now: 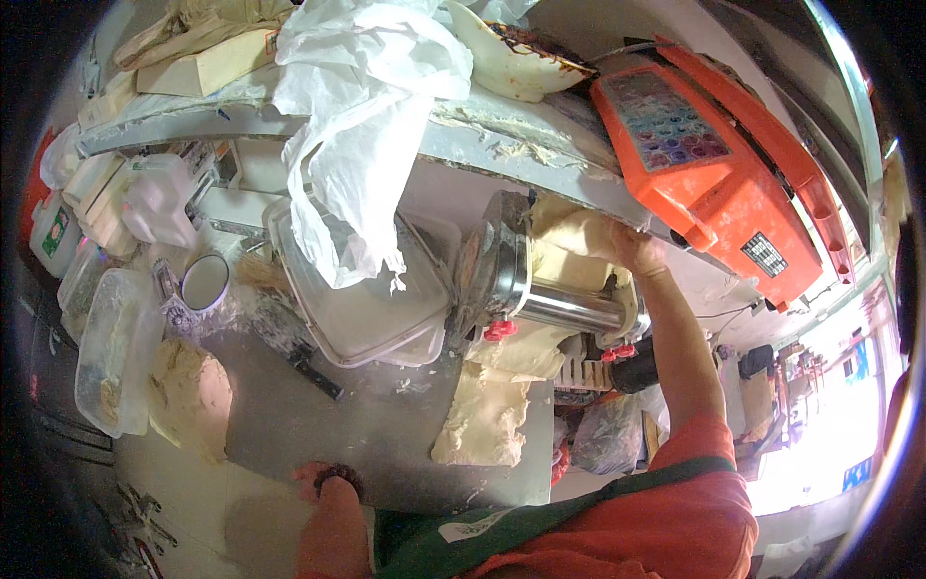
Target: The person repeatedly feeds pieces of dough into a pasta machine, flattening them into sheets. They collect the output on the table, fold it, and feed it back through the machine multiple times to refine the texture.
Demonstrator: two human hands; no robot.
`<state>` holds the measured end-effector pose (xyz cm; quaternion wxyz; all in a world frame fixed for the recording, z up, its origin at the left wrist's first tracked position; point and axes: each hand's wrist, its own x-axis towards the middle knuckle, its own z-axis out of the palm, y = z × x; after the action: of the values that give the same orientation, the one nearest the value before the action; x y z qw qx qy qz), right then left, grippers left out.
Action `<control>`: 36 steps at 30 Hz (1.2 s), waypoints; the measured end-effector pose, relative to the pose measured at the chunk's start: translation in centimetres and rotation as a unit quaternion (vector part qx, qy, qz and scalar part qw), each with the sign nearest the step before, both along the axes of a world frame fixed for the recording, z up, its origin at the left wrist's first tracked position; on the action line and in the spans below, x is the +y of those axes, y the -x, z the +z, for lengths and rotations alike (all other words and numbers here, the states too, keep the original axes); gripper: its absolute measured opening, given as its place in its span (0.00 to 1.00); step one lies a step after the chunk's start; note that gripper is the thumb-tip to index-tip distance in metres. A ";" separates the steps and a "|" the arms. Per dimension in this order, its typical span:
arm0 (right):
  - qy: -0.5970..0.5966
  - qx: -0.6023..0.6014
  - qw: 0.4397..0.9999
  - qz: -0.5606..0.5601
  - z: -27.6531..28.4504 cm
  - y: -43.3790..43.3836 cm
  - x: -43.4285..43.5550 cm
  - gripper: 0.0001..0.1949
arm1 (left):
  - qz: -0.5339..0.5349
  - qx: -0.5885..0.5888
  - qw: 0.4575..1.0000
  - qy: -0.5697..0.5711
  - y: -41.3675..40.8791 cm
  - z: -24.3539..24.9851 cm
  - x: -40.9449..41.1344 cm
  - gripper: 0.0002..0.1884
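My right hand (640, 251) reaches up to the top of a dough sheeter and grips the end of a pale dough sheet (571, 228) lying over its feed side. Part of the fingers is hidden by the dough. Below the steel roller (571, 305) a ragged-edged strip of dough (485, 416) comes down onto the metal worktable (376, 427). Red knobs (500, 331) sit on the sheeter's end plates. My left hand (311, 479), a dark band at its wrist, is at the table's near edge; its fingers are partly hidden.
A large dough lump (192, 398) lies left, beside a clear plastic tub (119, 354). Further in are an enamel mug (205, 282), a dark-handled tool (315, 373) and stacked plastic bins (362, 311). A white bag (362, 108) hangs off the shelf above; an orange scale (709, 166) stands there.
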<state>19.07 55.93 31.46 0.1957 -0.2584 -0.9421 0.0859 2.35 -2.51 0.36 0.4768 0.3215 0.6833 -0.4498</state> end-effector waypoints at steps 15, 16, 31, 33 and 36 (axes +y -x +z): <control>0.174 -0.038 0.978 0.104 3.4 -2.7 -2.5 0.15 | 0.041 0.021 0.999 0.012 0.4 1.5 0.5 0.32; 0.222 -0.027 0.966 0.132 2.8 -3.1 -4.6 0.14 | 0.040 0.021 0.999 0.009 0.2 1.3 0.6 0.32; 0.140 -0.232 0.930 0.247 -2.9 -8.8 -22.4 0.12 | 0.019 0.040 0.999 0.021 0.7 1.9 1.2 0.30; 0.154 -0.181 0.946 0.222 -1.4 -7.2 -22.3 0.12 | 0.040 0.044 0.998 0.029 0.6 2.5 0.1 0.30; -0.017 -0.077 0.997 0.015 3.2 -5.1 -17.9 0.11 | 0.012 0.035 0.999 0.033 0.6 2.3 1.5 0.29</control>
<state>24.12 37.99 34.65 0.1257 -0.2470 -0.9594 0.0523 1.70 -1.01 2.66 0.4681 0.2812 0.6882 -0.4777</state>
